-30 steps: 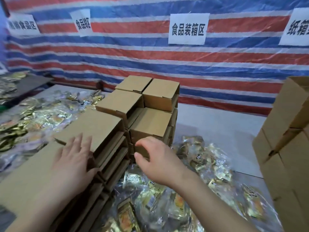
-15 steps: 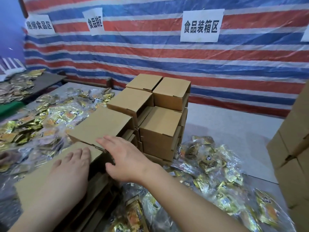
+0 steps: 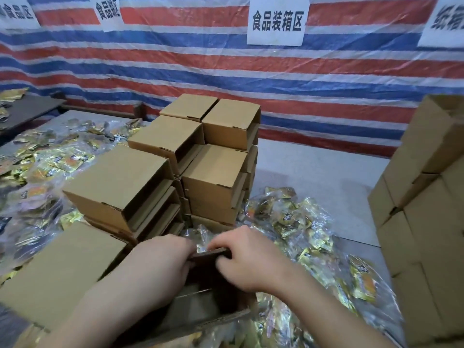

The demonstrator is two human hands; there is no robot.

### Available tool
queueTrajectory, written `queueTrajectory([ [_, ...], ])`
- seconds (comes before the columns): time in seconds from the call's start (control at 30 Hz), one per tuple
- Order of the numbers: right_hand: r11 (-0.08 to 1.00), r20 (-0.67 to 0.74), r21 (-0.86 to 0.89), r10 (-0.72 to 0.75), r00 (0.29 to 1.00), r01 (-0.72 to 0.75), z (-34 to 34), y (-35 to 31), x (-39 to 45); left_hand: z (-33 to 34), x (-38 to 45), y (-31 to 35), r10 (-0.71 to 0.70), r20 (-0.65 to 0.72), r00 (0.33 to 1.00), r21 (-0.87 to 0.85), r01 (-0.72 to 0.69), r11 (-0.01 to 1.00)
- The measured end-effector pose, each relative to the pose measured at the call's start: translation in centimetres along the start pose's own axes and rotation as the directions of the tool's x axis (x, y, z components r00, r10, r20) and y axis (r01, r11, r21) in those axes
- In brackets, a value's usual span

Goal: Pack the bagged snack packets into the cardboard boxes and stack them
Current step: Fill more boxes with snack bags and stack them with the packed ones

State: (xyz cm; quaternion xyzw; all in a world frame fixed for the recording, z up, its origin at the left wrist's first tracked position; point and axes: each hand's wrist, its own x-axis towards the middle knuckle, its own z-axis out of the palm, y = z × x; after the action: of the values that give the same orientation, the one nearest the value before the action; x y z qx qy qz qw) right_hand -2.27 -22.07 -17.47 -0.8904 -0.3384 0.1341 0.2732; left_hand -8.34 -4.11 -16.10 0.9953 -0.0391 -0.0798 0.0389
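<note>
An open cardboard box (image 3: 208,305) sits low in the middle, its dark inside facing up. My left hand (image 3: 160,267) and my right hand (image 3: 248,259) both grip its far rim, fingers curled over the edge. Just beyond the rim lies a clear bag of gold snack packets (image 3: 198,234). Stacks of closed cardboard boxes (image 3: 213,172) rise behind it, and a flat closed box (image 3: 62,272) lies to the left. More bagged snack packets (image 3: 313,237) are heaped to the right.
A second heap of bagged packets (image 3: 50,162) covers the table's left side. A tall stack of cardboard boxes (image 3: 426,222) stands at the right edge. A striped tarp wall (image 3: 326,84) with paper signs closes the back. Bare grey tabletop (image 3: 313,172) lies behind the right heap.
Both hands have come off the closed boxes on the left and moved to the middle, where they now grip the rim of an open box. The camera has tilted down and closer.
</note>
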Motion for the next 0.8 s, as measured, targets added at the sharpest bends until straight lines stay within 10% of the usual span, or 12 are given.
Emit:
queueTrajectory([
  [0.3,0.828,-0.096,-0.047,0.553,0.828,-0.558,-0.8,14.8,-10.6,8.4,8.1,8.1,0.174,0.113,0.978,-0.190,-0.150,0.970],
  [0.8,0.634,-0.012,0.176,0.767,0.642,-0.753,7.6,20.4,-20.2,19.4,6.6,14.8,0.303,0.170,0.938,-0.354,-0.229,0.907],
])
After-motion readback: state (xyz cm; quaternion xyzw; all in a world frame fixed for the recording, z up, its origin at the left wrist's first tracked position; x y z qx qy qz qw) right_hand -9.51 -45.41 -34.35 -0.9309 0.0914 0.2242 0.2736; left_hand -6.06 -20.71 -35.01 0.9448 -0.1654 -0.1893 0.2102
